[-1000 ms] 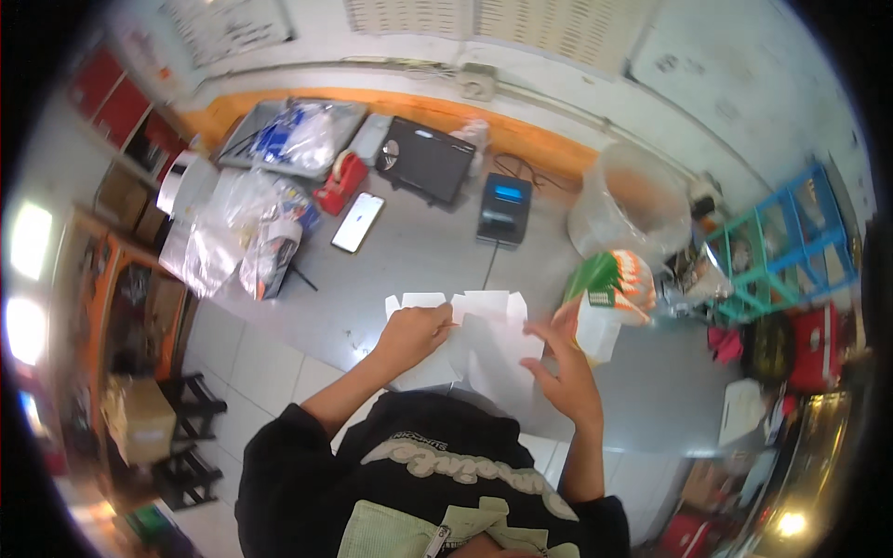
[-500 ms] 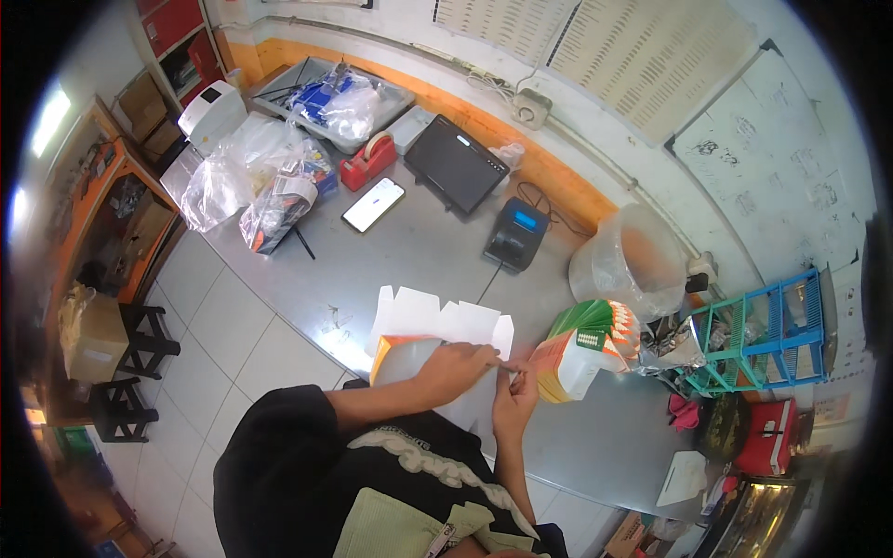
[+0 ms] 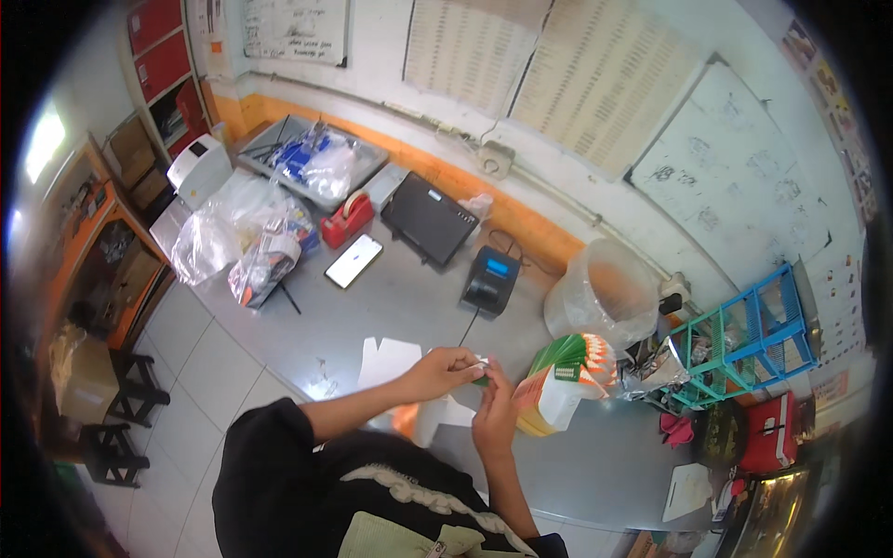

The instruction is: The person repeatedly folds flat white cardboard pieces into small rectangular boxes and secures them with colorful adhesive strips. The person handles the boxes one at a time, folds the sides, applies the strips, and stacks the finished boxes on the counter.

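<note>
My left hand (image 3: 441,374) and my right hand (image 3: 495,417) meet over the near edge of the metal table. Both have their fingers pinched together at a small bit with green and white on it, too small to name. Below them lies an unfolded white carton (image 3: 389,358) with cut flaps, largely covered by my left forearm. An orange-and-white printed part (image 3: 406,420) shows under that forearm. Just right of my right hand stands a fanned stack of green, orange and white printed cartons (image 3: 558,379).
A black device with a blue screen (image 3: 490,279), a tablet (image 3: 430,219), a phone (image 3: 353,260) and a red tape dispenser (image 3: 348,220) lie farther back. Plastic bags (image 3: 219,237) and a grey tray (image 3: 367,167) sit left. A clear tub (image 3: 600,293) and blue-green rack (image 3: 744,339) stand right.
The view has tilted up, showing more wall. My hands have stayed together, and a green bit now shows at the fingertips. Less of the white carton is visible.
</note>
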Tool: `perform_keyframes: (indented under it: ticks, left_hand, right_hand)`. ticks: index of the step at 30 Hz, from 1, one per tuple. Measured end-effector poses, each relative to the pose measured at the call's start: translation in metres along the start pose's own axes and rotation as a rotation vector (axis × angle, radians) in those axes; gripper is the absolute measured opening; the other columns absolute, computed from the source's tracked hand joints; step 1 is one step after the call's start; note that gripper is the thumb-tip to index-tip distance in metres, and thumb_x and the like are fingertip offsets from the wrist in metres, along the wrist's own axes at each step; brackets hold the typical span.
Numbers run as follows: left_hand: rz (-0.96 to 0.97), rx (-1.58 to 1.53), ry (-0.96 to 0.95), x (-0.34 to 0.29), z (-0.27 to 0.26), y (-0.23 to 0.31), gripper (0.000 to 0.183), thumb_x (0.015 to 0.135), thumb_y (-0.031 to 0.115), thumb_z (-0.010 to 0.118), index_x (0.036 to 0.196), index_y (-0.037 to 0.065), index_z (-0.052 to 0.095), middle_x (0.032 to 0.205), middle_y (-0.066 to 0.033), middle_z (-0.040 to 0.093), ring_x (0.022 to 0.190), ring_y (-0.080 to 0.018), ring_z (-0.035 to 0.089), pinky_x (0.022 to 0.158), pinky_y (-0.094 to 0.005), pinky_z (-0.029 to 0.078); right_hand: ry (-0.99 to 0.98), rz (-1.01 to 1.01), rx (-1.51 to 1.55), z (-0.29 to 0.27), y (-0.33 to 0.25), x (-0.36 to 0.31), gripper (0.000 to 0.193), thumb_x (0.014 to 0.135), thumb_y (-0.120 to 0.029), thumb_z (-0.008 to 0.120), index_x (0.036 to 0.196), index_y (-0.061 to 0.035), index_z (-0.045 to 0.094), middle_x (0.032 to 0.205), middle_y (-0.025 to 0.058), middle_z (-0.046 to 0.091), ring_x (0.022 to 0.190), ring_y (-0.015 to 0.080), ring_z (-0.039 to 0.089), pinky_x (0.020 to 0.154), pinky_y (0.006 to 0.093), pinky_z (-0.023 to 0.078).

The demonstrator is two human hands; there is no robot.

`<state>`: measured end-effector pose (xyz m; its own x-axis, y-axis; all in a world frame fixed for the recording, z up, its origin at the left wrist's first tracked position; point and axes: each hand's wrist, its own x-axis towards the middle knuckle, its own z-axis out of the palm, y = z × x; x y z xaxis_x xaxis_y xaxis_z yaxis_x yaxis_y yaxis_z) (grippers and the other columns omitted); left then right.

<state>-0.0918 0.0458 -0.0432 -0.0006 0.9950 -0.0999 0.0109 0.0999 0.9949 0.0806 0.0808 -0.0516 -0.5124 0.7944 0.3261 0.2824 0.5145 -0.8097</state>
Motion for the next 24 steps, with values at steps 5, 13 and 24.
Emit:
perform_keyframes:
  ticks: [5,13,24]
  left_hand:
    - [-0.026,-0.237,0.091,-0.005,0.019,-0.016,0.014,0.097,0.014,0.067,0.096,0.0,0.064,0.109,-0.0091,0.073,0.099,-0.0103,0.066,0.089,-0.0257,0.051]
    - [0.157,-0.182,0.265,-0.012,0.042,-0.016,0.009,0.091,0.002,0.065,0.1,0.002,0.064,0.126,-0.014,0.067,0.11,-0.0167,0.066,0.098,-0.0322,0.05]
    - [0.25,0.179,0.594,0.002,-0.004,-0.012,0.018,0.089,-0.001,0.061,0.106,0.003,0.066,0.109,-0.0126,0.068,0.094,-0.0313,0.066,0.088,-0.0434,0.051]
  right_hand:
    - [-0.025,0.114,0.261,0.0,0.018,-0.009,0.014,0.099,0.008,0.045,0.112,0.005,0.05,0.139,0.0319,0.052,0.127,0.0313,0.057,0.103,0.0357,0.048]
    - [0.072,0.035,0.248,0.005,0.033,-0.004,0.01,0.093,0.007,0.061,0.103,0.0056,0.058,0.129,0.0268,0.062,0.111,0.0221,0.066,0.092,0.0306,0.055]
    - [-0.217,0.42,0.297,-0.024,0.05,0.0,0.021,0.094,-0.008,0.068,0.112,0.003,0.067,0.113,0.0109,0.071,0.094,0.0127,0.065,0.083,0.0283,0.053]
